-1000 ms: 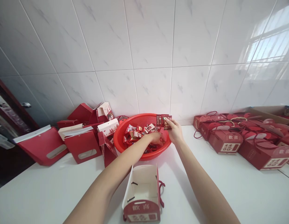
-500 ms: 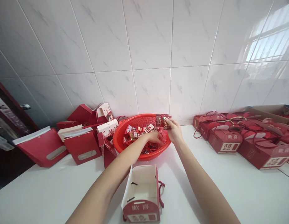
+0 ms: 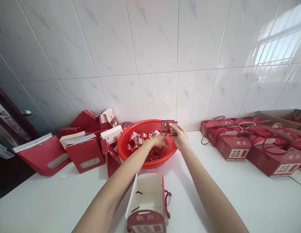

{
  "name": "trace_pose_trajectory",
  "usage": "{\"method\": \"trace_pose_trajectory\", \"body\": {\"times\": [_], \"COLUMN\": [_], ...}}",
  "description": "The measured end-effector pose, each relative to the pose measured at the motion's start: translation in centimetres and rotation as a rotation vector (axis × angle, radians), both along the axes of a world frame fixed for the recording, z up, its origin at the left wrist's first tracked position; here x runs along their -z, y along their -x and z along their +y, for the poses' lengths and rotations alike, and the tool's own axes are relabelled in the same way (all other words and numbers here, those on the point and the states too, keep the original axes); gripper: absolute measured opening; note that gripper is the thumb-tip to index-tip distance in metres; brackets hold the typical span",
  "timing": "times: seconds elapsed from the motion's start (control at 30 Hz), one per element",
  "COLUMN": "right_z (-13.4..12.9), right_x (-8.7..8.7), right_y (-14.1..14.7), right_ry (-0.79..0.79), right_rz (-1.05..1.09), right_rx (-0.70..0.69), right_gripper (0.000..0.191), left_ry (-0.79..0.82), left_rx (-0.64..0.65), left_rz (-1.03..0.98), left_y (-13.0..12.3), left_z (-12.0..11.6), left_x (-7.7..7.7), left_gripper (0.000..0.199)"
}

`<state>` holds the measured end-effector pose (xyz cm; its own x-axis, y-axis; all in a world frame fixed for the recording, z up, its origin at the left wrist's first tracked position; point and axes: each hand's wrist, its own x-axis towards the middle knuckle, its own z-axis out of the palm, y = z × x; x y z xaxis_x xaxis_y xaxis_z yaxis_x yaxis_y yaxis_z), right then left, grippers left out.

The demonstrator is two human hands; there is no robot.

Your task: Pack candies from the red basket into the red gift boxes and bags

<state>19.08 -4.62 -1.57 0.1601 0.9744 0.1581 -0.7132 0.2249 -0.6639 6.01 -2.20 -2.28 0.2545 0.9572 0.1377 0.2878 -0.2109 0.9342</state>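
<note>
My right hand (image 3: 181, 137) pinches several dark red candy packets (image 3: 172, 128) above the right rim of a red plastic basket (image 3: 122, 142). Inside that basket lies a heap of wrapped candies (image 3: 138, 141), mostly red. My left hand (image 3: 161, 142) reaches down among them, its fingers curled; whatever it grasps, if anything, is hidden. Nearer to me, between my forearms, an open red gift box (image 3: 147, 216) shows a pale inside with two short dark cord ends and a red cord on its right side.
Folded-shut red gift boxes (image 3: 234, 147) crowd the right side, with a brown carton (image 3: 274, 115) behind them. Red boxes and bags (image 3: 84, 153) stand at the left of the white table (image 3: 213, 191). A tiled wall (image 3: 155, 94) bounds the back.
My left hand has shifted slightly within the candy heap, its fingers lifting a little. My right hand still holds the packets at the rim. The whole view has moved slightly.
</note>
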Motion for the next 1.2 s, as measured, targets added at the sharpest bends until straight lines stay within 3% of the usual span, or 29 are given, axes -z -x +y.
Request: {"method": "trace_pose_trajectory", "body": {"times": [0.17,0.3,0.47,0.6,0.73,0.83,1.07,1.2], "right_z": [-0.3,-1.0,-3.0,-5.5,-8.2,-10.0,-12.8,-13.8], "right_x": [-0.5,-1.7,-4.3,-6.3,-7.8,-8.5,-9.7,-10.2], "right_y": [0.0,0.0,0.1,0.1,0.1,-0.1,-1.3,-1.7], "right_ry": [0.004,-0.01,-0.053,-0.132,-0.227,-0.312,-0.461,-0.516], "right_rz": [-0.001,-0.006,-0.014,-0.101,-0.257,-0.379,-0.683,-0.895], "right_rx": [-0.05,-0.114,-0.169,-0.195,-0.264,-0.312,-0.425,-0.474], "right_gripper": [0.029,0.027,0.021,0.022,0.024,0.025,0.025,0.019], "left_ry": [-0.038,-0.109,-0.022,-0.018,-0.064,-0.077,-0.248,-0.147], "left_rx": [0.02,0.088,0.02,0.01,0.066,0.121,0.092,0.118], "left_rz": [0.049,0.108,-0.146,-0.171,-0.026,0.082,0.482,0.675], "left_y": [0.9,2.7,6.0,8.1,8.7,8.6,8.7,9.3], "left_z": [0.8,-0.5,-5.9,-11.8,-16.6,-18.8,-20.6,-21.1], "left_x": [-2.1,-3.6,-5.0,-5.9,-7.1,-7.6,-7.6,-7.5], "left_gripper": [0.025,0.021,0.029,0.037,0.026,0.022,0.025,0.031]}}
